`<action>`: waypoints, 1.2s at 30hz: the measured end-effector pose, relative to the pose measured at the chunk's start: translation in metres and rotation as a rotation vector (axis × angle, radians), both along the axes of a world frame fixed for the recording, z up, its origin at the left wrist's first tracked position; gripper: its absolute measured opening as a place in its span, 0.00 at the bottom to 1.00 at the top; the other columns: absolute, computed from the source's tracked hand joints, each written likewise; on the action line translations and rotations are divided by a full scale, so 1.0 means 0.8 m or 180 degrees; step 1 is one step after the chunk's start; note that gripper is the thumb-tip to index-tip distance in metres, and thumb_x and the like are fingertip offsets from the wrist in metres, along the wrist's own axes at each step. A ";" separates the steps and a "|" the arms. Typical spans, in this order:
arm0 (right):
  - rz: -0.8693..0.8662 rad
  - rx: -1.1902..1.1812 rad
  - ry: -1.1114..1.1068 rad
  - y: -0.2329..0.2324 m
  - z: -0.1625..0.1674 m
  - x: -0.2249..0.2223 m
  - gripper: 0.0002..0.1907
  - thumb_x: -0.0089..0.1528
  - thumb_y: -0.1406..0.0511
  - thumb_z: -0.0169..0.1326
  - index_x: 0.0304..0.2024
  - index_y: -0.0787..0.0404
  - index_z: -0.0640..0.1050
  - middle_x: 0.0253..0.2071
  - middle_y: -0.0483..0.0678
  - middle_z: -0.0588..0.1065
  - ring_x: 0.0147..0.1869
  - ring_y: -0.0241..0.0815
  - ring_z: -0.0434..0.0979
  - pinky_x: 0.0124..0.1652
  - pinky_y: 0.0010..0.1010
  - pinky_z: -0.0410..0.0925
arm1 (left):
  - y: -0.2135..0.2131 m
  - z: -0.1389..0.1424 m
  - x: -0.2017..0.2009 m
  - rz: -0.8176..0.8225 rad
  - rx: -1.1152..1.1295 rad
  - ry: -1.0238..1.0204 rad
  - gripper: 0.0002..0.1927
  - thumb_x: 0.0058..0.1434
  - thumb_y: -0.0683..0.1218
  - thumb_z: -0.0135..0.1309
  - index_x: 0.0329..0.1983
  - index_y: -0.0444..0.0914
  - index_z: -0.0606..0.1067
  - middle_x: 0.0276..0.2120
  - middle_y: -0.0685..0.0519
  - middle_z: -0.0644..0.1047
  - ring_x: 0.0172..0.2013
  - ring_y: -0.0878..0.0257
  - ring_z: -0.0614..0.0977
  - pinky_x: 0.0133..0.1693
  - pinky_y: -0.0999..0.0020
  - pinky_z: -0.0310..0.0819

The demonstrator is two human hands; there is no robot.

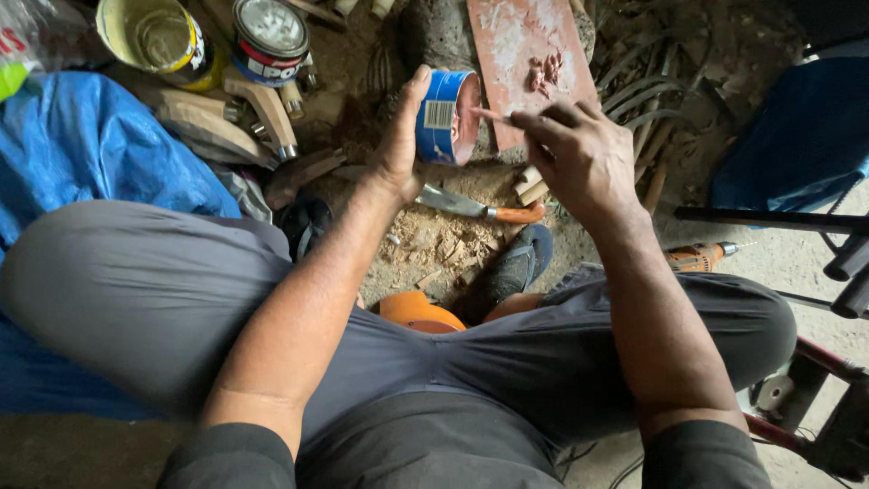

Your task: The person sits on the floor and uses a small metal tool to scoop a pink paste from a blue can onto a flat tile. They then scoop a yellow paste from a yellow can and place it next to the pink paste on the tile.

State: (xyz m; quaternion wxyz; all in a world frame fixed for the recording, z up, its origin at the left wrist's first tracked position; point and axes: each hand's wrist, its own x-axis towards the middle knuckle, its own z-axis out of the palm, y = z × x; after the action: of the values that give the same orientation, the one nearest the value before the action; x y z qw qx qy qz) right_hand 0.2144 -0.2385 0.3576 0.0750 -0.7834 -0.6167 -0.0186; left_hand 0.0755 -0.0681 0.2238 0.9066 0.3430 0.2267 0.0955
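Already mid-job: your left hand (398, 136) wraps the blue tin (448, 118), tipped on its side with the open mouth facing right, held above the dirt floor. Your right hand (584, 154) pinches a thin stick (489, 115), tip at the tin's mouth. Pinkish paste (546, 71) already sits on the reddish board (529, 54) just beyond, so some is out; whether more remains in the tin, you can't tell.

My left palm (398, 145) hides the tin's (445, 118) far side. Stick tip (484, 114) lost under right fingers (552, 122). Yellow can (154, 36) and board (525, 54) cut by top edge.
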 end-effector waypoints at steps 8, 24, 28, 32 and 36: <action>-0.0035 -0.0166 -0.0530 0.006 -0.032 0.013 0.22 0.68 0.74 0.53 0.58 0.44 0.84 0.43 0.45 0.81 0.40 0.41 0.78 0.31 0.30 0.71 | -0.003 0.001 0.000 -0.0138 0.0001 0.0062 0.45 0.53 0.80 0.49 0.59 0.42 0.74 0.48 0.47 0.80 0.50 0.58 0.83 0.53 0.53 0.81; -0.0069 -0.1022 0.0342 0.011 -0.020 -0.040 0.19 0.67 0.73 0.51 0.53 0.48 0.85 0.39 0.44 0.81 0.23 0.38 0.73 0.20 0.32 0.69 | -0.002 0.005 -0.006 0.0195 0.0344 0.0506 0.44 0.49 0.77 0.51 0.55 0.39 0.75 0.40 0.46 0.82 0.38 0.59 0.86 0.39 0.57 0.84; -0.0087 -0.0437 0.0198 0.003 -0.011 -0.017 0.14 0.72 0.69 0.55 0.56 0.49 0.84 0.39 0.46 0.81 0.28 0.37 0.75 0.21 0.31 0.68 | 0.001 0.004 -0.008 0.0179 0.0512 0.0324 0.43 0.51 0.76 0.51 0.55 0.40 0.75 0.42 0.48 0.83 0.42 0.62 0.87 0.43 0.64 0.85; -0.0106 0.0038 -0.0480 0.003 -0.030 0.003 0.20 0.66 0.74 0.55 0.55 0.48 0.85 0.42 0.47 0.81 0.36 0.40 0.78 0.25 0.30 0.69 | 0.001 0.003 -0.008 0.0133 0.0407 0.0102 0.41 0.54 0.75 0.52 0.55 0.39 0.75 0.43 0.47 0.82 0.42 0.61 0.86 0.43 0.64 0.84; -0.0185 -0.0225 -0.0598 0.000 -0.052 -0.003 0.22 0.65 0.75 0.53 0.56 0.48 0.85 0.40 0.50 0.81 0.34 0.40 0.78 0.23 0.26 0.69 | -0.001 0.003 -0.009 0.0076 0.0358 0.0258 0.41 0.52 0.75 0.52 0.53 0.39 0.76 0.40 0.47 0.82 0.40 0.60 0.86 0.41 0.63 0.86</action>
State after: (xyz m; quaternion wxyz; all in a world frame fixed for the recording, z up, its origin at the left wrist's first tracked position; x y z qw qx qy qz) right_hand 0.2123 -0.2384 0.3156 -0.0114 -0.7979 -0.5983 -0.0724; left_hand 0.0682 -0.0691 0.2258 0.8747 0.3943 0.2616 0.1050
